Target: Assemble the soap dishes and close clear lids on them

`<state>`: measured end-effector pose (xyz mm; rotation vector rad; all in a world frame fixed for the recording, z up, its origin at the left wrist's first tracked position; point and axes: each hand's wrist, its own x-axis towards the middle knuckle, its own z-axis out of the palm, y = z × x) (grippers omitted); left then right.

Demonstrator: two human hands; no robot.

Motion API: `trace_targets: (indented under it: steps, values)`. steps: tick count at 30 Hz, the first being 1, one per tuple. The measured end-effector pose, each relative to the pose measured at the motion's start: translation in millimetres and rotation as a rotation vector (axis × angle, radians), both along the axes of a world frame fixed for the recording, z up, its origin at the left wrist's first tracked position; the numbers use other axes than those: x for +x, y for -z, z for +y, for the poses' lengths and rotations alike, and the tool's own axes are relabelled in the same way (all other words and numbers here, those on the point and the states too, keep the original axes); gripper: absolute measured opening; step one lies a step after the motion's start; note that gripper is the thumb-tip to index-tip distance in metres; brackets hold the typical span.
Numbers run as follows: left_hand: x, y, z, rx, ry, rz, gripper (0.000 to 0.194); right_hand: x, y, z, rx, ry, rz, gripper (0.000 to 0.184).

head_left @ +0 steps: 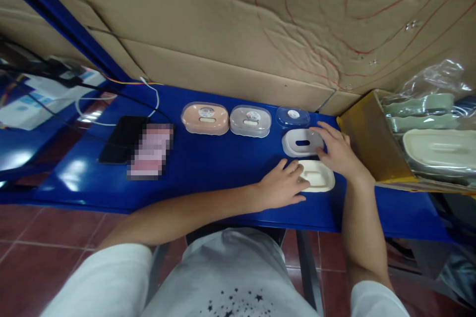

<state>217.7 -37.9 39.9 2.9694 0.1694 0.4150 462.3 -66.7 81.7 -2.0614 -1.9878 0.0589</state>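
Observation:
My right hand has its thumb and fingers around the right end of a pale grey oval box piece, which has a slot in its middle showing blue beneath. Nearer to me lies a cream oval tray with a raised bar. On its left end rests my left hand, fingers spread. Behind the grey piece is a clear oval cover bearing a round sticker. To the left, a peach oval box and a grey oval box stand side by side under clear covers.
A cardboard carton at right holds green and cream pieces in clear plastic. Phone-like dark device and a blurred pink item lie left on the blue table. A white cable runs behind; a cardboard wall backs the table.

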Motion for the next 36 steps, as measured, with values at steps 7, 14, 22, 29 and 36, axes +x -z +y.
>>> trace_targets:
  steps: [7,14,22,29,36]
  values:
    - [-45.5,-7.1,43.3,-0.061,-0.089,0.064,0.037,2.9,17.2,6.8,-0.116,-0.102,0.162,0.081]
    - [-89.3,-1.8,73.9,-0.295,-0.297,0.049,0.051,-2.8,26.8,17.2,-0.084,-0.193,0.274,0.082]
    - [-98.2,4.9,77.0,-0.762,-0.223,-0.072,0.117,-41.0,11.4,12.9,-0.141,-0.317,0.448,0.076]
    - [-97.9,13.6,88.7,-0.772,-0.176,-0.224,0.115,-68.7,12.1,7.3,-0.201,-0.432,0.366,0.08]
    - [-100.4,14.3,92.4,-0.68,-0.226,-0.112,0.098,-80.2,22.3,10.5,-0.121,-0.429,0.226,0.079]
